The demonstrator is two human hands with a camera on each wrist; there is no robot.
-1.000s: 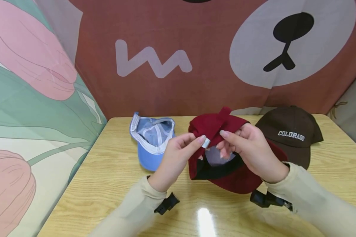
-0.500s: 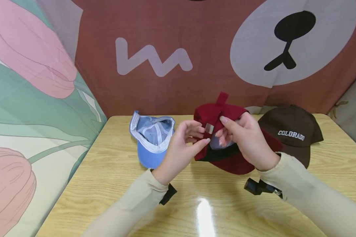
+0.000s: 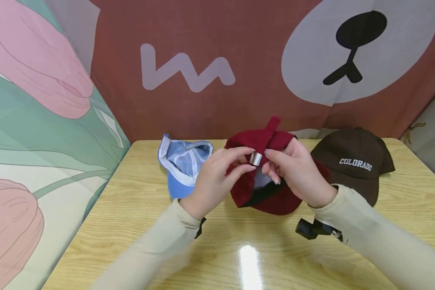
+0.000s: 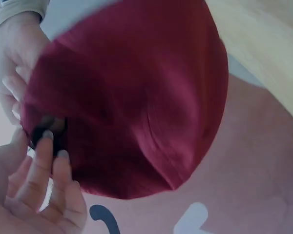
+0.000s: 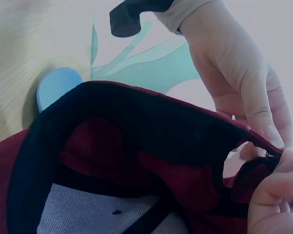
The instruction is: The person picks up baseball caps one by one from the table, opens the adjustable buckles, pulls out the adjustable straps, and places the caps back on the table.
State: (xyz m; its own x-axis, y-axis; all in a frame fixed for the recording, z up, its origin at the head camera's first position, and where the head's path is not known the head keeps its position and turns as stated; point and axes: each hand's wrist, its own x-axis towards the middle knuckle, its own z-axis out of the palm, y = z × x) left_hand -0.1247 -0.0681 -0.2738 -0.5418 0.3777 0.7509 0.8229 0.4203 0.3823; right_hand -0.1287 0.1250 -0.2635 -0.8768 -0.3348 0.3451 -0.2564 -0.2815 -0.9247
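Note:
A dark red cap (image 3: 246, 141) is held up over the table, its inside facing me and its brim low. At its back strap sits a small silver metal buckle (image 3: 255, 158); the strap's loose end (image 3: 274, 122) sticks up above. My left hand (image 3: 221, 173) pinches the buckle between thumb and forefinger. With thumb and bent fingers my right hand (image 3: 301, 171) grips the strap just right of the buckle. The right wrist view shows the cap's black sweatband (image 5: 180, 131) and both hands meeting at the strap opening. In the left wrist view the crown (image 4: 151, 97) hides part of the far hand.
To the left a blue cap (image 3: 181, 187) lies upside down on the wooden table (image 3: 130, 225). A dark brown cap (image 3: 351, 157) lettered COLORADO rests at the right. Behind the table hangs a printed cloth (image 3: 203, 112).
Both hands have raised the red cap slightly away from me. My left fingers came off the strap, spread, and now pinch the buckle. My right hand has kept its grip.

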